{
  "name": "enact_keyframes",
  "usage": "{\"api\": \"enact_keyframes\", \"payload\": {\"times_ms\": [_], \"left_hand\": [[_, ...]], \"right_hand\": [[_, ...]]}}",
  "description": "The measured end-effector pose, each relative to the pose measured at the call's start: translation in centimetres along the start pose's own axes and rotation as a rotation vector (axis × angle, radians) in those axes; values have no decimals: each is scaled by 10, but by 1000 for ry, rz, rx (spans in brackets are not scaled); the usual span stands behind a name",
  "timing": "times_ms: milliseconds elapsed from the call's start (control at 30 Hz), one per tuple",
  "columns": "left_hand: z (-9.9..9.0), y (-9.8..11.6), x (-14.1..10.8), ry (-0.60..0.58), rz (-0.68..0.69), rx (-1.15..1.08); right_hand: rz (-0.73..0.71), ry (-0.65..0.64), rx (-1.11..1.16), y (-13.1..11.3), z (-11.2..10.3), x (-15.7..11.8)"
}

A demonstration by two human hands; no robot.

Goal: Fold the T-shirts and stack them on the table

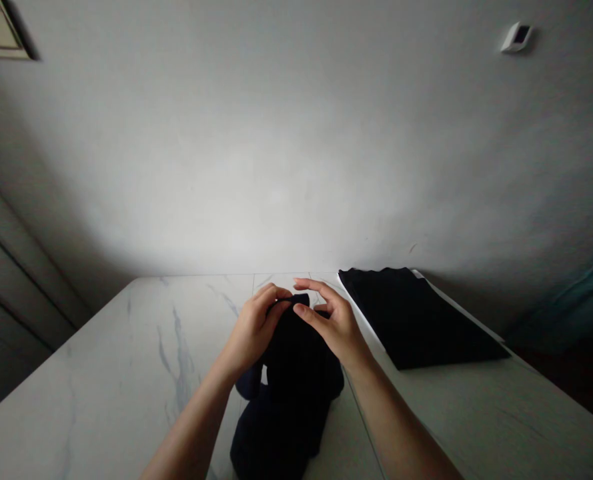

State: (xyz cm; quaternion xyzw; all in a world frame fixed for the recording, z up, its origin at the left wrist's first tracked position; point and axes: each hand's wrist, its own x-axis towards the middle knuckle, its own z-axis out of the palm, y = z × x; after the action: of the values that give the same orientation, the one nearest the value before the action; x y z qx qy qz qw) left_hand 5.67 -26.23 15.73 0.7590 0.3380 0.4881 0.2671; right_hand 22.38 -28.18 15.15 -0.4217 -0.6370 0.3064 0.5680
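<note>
A dark navy or black piece of clothing [296, 380] hangs from my left hand and lies bunched on the table toward me. My left hand [259, 323] is closed, pinching the garment's upper edge between thumb and fingers. Just right of that edge is my right hand [333, 320], thumb and index finger held apart with the dark cloth between and behind them. Whether its other fingers touch the cloth cannot be seen. The garment's exact kind does not show in its folds.
The white marble-patterned table [121, 373] meets a pale wall [276, 167] at the back. At right on the table lies a flat black cloth [416, 320] over a white sheet-like thing [361, 310]. A small white device [517, 38] is on the wall.
</note>
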Motion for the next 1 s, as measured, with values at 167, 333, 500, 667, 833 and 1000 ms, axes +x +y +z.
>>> {"api": "enact_keyframes", "payload": {"times_ms": [167,333,500,667,833,1000], "left_hand": [[-6,2,-1,-142,-56,-97],[-14,3,-1,-79,5,49],[-13,-4,-4,-71,180,273],[-10,-7,-8,-49,193,360],[-35,-10,-4,171,51,244],[-59,-25,5,357,-203,9]], "right_hand": [[37,-84,-10,0,-8,4],[5,8,-80,-2,-14,3],[-126,41,-153,-8,-8,-4],[-231,-17,-197,-11,-7,-6],[-268,-93,-241,-13,-40,3],[-219,-256,-315,-33,-85,11]]}}
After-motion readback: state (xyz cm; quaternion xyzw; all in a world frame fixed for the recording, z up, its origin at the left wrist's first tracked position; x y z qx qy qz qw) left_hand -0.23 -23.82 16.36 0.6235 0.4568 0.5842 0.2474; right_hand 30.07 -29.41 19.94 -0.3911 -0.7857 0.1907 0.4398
